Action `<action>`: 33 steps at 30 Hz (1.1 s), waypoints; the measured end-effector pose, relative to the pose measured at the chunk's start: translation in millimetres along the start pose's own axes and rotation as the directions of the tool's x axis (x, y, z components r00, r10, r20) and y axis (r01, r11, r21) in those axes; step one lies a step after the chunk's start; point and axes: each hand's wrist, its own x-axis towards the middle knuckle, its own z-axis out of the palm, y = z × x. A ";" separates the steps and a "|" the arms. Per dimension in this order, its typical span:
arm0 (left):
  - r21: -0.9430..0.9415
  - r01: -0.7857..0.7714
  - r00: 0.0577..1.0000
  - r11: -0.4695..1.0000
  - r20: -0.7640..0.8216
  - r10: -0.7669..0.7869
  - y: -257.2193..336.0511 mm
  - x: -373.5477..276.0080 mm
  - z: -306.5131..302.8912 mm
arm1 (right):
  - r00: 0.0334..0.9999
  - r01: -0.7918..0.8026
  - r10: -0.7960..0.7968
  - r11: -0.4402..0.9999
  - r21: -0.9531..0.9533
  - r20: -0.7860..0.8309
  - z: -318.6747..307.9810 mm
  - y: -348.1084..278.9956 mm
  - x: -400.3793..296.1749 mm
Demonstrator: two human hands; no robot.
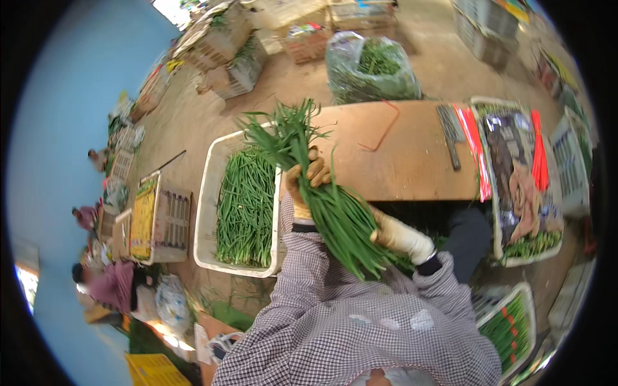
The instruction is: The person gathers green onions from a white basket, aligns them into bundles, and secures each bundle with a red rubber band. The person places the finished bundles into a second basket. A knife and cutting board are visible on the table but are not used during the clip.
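My left hand (309, 176), in a tan work glove, grips a bundle of long flat green leaves (340, 219) that look like garlic chives. One end of the bundle fans out above that hand, and the rest slants down to the right across my lap. Against the bundle's lower right side lies my right hand (403, 236), in a tan and white glove. Leaves hide most of its fingers, so its grip is unclear. Just left of my left hand stands a white plastic crate (203, 231) with more of these greens (246, 212) inside.
A wooden tabletop (410, 149) bears a bent red strip (386, 128), a cleaver (451, 144) and red ties (473, 149). To the right is a crate (497, 241) with packaging on top. Beyond the table stands a plastic bag of greens (343, 72). A person (113, 289) sits at left.
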 end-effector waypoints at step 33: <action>0.119 0.029 0.552 0.992 -0.830 0.083 -52.2 -93.2 -122.7 | 0.972 -0.232 -0.045 -0.364 -0.902 -0.231 33.9 49.2 118.7</action>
